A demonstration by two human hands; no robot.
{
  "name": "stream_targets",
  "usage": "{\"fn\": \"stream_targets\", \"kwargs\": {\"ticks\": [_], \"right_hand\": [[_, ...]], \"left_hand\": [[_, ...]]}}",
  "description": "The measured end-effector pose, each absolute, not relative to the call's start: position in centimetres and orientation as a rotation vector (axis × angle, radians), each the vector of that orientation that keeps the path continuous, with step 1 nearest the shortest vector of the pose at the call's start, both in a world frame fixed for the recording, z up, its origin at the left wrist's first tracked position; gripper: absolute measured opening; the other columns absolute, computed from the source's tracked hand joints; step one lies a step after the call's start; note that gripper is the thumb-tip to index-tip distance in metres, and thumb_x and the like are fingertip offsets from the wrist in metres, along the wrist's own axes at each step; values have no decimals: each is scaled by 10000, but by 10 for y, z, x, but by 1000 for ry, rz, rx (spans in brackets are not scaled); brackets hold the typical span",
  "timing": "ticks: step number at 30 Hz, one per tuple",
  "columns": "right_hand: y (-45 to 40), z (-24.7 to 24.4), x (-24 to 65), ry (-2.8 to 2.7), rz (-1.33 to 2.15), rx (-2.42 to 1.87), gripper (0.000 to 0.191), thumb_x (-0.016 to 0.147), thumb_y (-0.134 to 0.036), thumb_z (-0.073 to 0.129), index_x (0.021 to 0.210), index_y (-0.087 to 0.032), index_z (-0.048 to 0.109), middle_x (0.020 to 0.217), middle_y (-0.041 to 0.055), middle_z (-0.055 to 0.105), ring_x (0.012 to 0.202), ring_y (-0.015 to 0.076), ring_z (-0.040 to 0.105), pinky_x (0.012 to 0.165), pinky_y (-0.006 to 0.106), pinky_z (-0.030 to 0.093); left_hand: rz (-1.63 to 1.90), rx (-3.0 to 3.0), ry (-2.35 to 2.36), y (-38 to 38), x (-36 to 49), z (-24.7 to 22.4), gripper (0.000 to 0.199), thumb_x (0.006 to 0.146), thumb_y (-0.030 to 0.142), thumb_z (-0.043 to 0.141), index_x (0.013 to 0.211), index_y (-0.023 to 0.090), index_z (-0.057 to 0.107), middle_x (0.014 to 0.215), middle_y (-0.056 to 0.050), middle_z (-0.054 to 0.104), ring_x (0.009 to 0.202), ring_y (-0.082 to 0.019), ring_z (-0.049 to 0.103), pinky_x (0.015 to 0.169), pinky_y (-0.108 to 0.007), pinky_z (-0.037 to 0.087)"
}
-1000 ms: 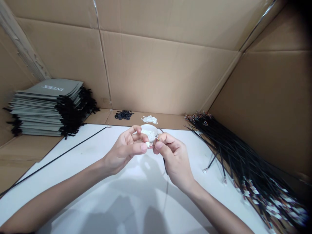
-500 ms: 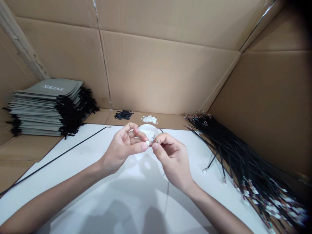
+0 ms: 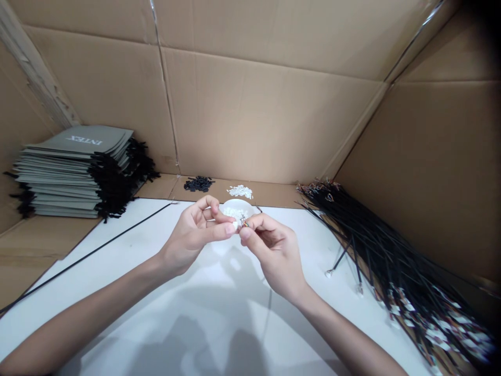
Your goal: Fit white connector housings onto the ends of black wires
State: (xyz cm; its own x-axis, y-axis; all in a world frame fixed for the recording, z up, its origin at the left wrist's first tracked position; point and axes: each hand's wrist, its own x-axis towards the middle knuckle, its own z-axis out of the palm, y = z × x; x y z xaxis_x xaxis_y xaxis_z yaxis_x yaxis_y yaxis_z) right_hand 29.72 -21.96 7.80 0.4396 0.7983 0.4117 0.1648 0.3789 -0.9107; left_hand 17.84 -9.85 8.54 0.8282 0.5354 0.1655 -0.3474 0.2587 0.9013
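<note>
My left hand [image 3: 198,230] pinches a small white plastic connector [image 3: 235,225] between thumb and forefinger. Close beside it, my right hand [image 3: 276,250] is closed on the thin coloured wires [image 3: 245,223] of a cable, their ends pointing left at the connector. Whether the wire tips touch the connector I cannot make out. Just behind the fingertips stands a white bowl [image 3: 238,204] with small white pieces in it, partly covered by my hands.
Black cables [image 3: 376,250] with wire ends and white connectors are heaped at right. One black cable [image 3: 105,244] lies at left. Grey INTEX bags [image 3: 62,177] are stacked back left. Black pieces [image 3: 199,184] and white pieces [image 3: 240,191] lie by the cardboard wall [image 3: 250,115].
Both hands have shifted slightly; the right fingertips with the wires have moved a little left and up, and the white connector has tilted a bit in my left fingers.
</note>
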Motion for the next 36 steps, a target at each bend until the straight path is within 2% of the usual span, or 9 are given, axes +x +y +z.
{"fn": "stream_targets", "kwargs": {"ticks": [9, 17, 23, 31, 36], "right_hand": [[-223, 79, 305, -1122, 458, -1181, 160, 910, -275, 665, 773, -199, 636, 736, -6, 606, 674, 132, 522, 634, 260, 429], [-221, 75, 302, -1162, 413, -1198, 172, 937, -281, 633, 792, -197, 598, 745, -9, 584, 690, 134, 509, 644, 263, 415], [-220, 69, 299, -1143, 379, -1165, 149, 943, -260, 618, 809, -203, 590, 750, -10, 576, 693, 133, 507, 651, 261, 414], [-217, 74, 302, -1015, 490, -1142, 232, 909, -337, 671, 738, -198, 598, 671, -15, 562, 635, 131, 485, 608, 255, 411], [-218, 74, 305, -976, 585, -1105, 230, 905, -361, 690, 753, -198, 630, 670, -20, 582, 648, 125, 513, 644, 252, 423]], "left_hand": [[569, 1163, 197, -97, 179, 85, 385, 713, 139, 857, 806, 190, 486, 769, 23, 735, 698, -111, 656, 723, -226, 502], [519, 1102, 211, -100, 180, 87, 403, 708, 148, 861, 778, 180, 465, 679, 50, 663, 639, -68, 596, 636, -159, 453], [486, 1053, 208, -102, 179, 87, 397, 721, 136, 846, 761, 181, 454, 647, 63, 625, 599, -57, 556, 608, -151, 440], [584, 1219, 189, -97, 177, 86, 401, 717, 165, 851, 821, 192, 465, 783, 15, 689, 710, -110, 629, 667, -200, 493], [570, 1458, 102, -98, 172, 91, 386, 769, 182, 807, 963, 220, 475, 809, 9, 688, 749, -136, 655, 593, -180, 503]]}}
